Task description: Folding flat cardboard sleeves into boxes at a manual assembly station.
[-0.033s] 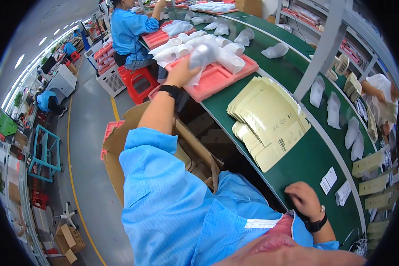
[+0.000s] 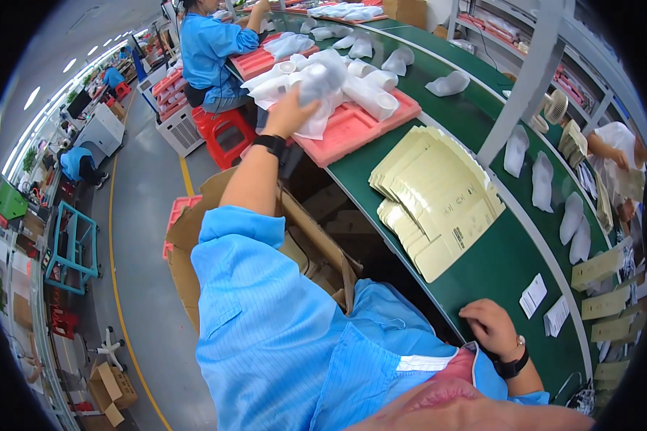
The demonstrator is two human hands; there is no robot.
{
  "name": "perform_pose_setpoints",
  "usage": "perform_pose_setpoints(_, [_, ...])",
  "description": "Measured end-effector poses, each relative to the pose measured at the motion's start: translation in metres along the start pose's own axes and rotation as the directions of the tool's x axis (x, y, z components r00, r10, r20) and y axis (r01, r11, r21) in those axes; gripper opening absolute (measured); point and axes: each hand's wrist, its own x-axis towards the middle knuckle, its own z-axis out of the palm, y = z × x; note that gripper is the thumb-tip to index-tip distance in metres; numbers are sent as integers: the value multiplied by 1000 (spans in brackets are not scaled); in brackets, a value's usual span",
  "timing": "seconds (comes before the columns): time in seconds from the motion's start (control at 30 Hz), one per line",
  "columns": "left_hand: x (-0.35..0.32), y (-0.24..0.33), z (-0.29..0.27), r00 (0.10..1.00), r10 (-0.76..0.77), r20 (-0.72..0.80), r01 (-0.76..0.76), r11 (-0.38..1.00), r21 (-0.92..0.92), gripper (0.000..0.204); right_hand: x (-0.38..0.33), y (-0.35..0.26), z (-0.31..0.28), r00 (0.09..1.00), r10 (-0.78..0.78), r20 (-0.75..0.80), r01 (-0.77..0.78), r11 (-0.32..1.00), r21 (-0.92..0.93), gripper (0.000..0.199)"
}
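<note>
My left hand (image 2: 289,115) reaches forward over the red foam tray (image 2: 338,142), its fingers closed on a cloudy white wrapped item (image 2: 322,79). What is inside the wrapping cannot be made out. Several more white-wrapped pieces (image 2: 370,100) lie heaped on the tray around it. Near the table's front edge rests my right hand (image 2: 490,323), empty, with loosely bent fingers and the thumb apart. Between the two hands lies a fanned stack of flat, pale yellow cardboard blanks (image 2: 438,201).
Two white printed slips (image 2: 532,295) lie beyond my right hand. A grey post (image 2: 525,79) rises from the green table (image 2: 474,276). An open carton (image 2: 205,244) stands below its edge. Co-workers sit at the far left (image 2: 212,50) and work at the right (image 2: 615,154).
My left hand has shifted slightly up and left with the wrapped item still in it. My right hand has hardly moved.
</note>
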Motion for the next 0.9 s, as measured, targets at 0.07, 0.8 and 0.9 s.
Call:
perform_pose_setpoints(0.07, [21,-27,-19,983,-180,-23,173,968,-180,48,6,0,8,999,3,47,-9,991,131,24])
perform_pose_setpoints(0.8, [154,-153,39,727,-682,-76,486,590,-644,56,52,67,-17,903,354,242,-368,930,13,36])
perform_pose_setpoints(0.9, [156,-146,53,704,-709,-34,535,562,-631,56,50,68,-20,901,337,274,-370,926,76,40])
